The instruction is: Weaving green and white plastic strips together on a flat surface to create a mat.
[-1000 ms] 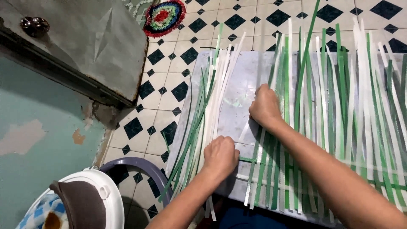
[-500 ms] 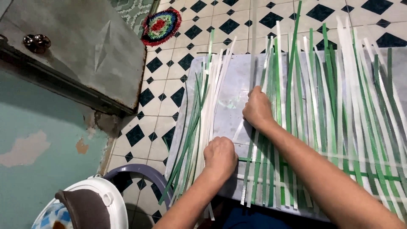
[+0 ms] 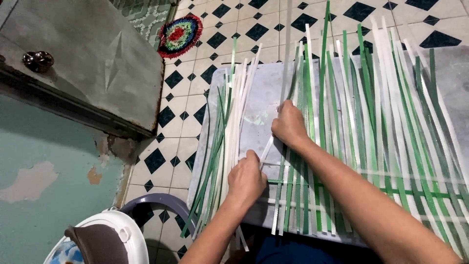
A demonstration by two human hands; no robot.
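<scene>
Many long green and white plastic strips (image 3: 371, 112) lie fanned out on a grey board (image 3: 264, 98), crossed near me by a few horizontal strips (image 3: 391, 193). My right hand (image 3: 290, 126) presses down on the left-most upright strips, fingers curled over them. My left hand (image 3: 246, 178) sits lower left and pinches the end of a white strip (image 3: 267, 146) that slants up towards my right hand. A loose bundle of green and white strips (image 3: 222, 142) lies along the board's left edge, beside my left hand.
The floor has white tiles with black diamonds (image 3: 181, 117). A grey metal door (image 3: 83, 63) with a knob (image 3: 38, 60) stands at the left above a teal wall (image 3: 44, 195). A round colourful mat (image 3: 180, 35) lies at the top. A purple stool rim (image 3: 156, 200) and white container (image 3: 122, 234) sit bottom left.
My right hand has shifted slightly up and left along the strips. My left hand has closed on a slanted white strip at the weave's left edge. The camera view has drifted a little.
</scene>
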